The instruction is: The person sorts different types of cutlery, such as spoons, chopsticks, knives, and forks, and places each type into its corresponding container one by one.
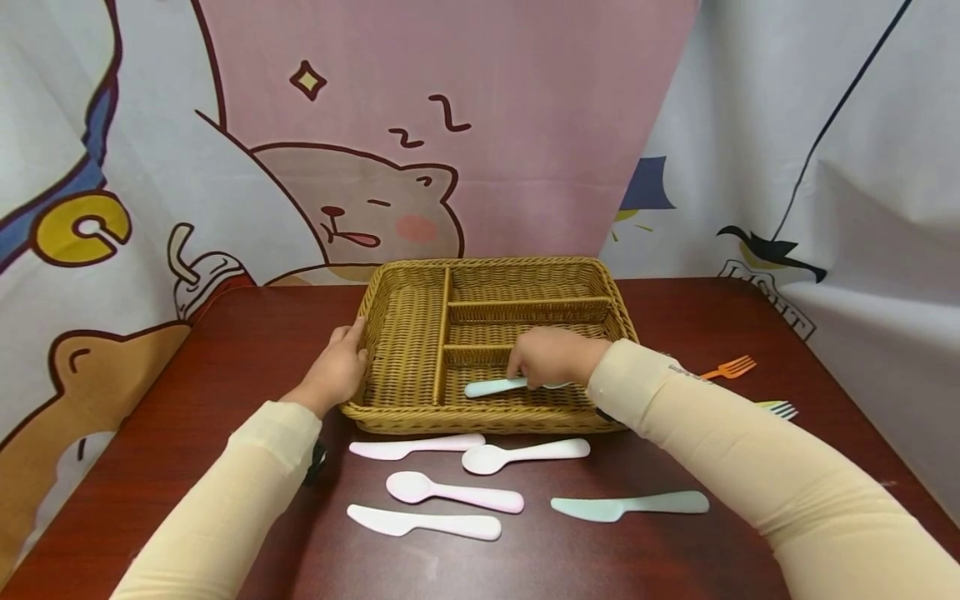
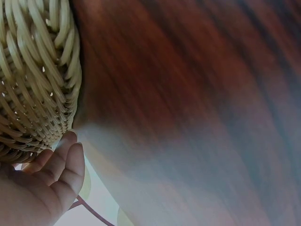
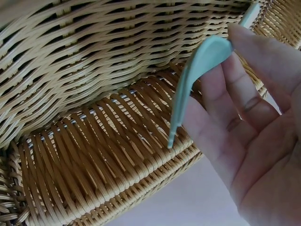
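Note:
My right hand (image 1: 551, 354) pinches a mint-green fork (image 3: 211, 54) between thumb and fingers. Its tines point down toward the woven floor in the right wrist view, while its handle (image 1: 491, 387) points left in the head view. The fork is inside the front right compartment of a wicker basket (image 1: 480, 421). At the basket's left side, my left hand (image 1: 337, 367) rests against the outer wall near the rim. In the left wrist view, loosely bent fingers (image 2: 70, 172) lie beside the weave.
In front of the basket lie a pink knife (image 1: 416, 447), a white spoon (image 1: 525, 454), a pink spoon (image 1: 453, 493), a white knife (image 1: 423, 522) and a green knife (image 1: 630, 505). An orange fork (image 1: 731, 368) and another fork (image 1: 780, 408) lie right, partly behind my right sleeve.

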Motion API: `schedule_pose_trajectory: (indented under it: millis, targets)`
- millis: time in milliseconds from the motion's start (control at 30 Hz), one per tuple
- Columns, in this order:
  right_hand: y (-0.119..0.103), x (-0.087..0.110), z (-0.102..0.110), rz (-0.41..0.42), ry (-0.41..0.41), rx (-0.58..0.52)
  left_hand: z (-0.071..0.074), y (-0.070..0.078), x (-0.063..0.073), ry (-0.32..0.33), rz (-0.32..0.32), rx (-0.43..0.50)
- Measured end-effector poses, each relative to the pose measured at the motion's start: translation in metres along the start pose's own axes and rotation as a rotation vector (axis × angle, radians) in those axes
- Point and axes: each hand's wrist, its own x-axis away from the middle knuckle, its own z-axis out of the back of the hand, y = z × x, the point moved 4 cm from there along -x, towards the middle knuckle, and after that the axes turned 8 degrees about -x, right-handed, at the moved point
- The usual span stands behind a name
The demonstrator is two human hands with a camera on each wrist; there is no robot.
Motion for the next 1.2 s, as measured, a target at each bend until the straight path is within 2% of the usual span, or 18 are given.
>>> schedule_pose_trajectory:
  millis: [267,467,633,867,967,1200]
  targets:
    - [0.002,-0.002,-0.002,0.004,-0.005,0.018,-0.002,0.0,-0.001,0.006,-0.007,-0.003]
    - [0.005,0.005,0.004,0.048,0.034,-0.081,-0.002,0.001,-0.001,0.003,-0.008,0.008]
    - [0.009,0.016,0.012,0.065,0.096,-0.207,-0.002,0.0,-0.001,0.016,-0.012,0.012]
    - [0.014,0.034,0.024,0.018,0.197,-0.372,-0.001,0.001,-0.002,0.019,-0.007,0.019]
    - [0.017,0.043,0.029,0.021,0.254,-0.38,-0.001,0.0,-0.001,0.016,-0.001,0.023]
    - [0.029,0.066,0.04,-0.043,0.385,-0.414,-0.001,-0.001,0.0,0.019,0.002,0.025]
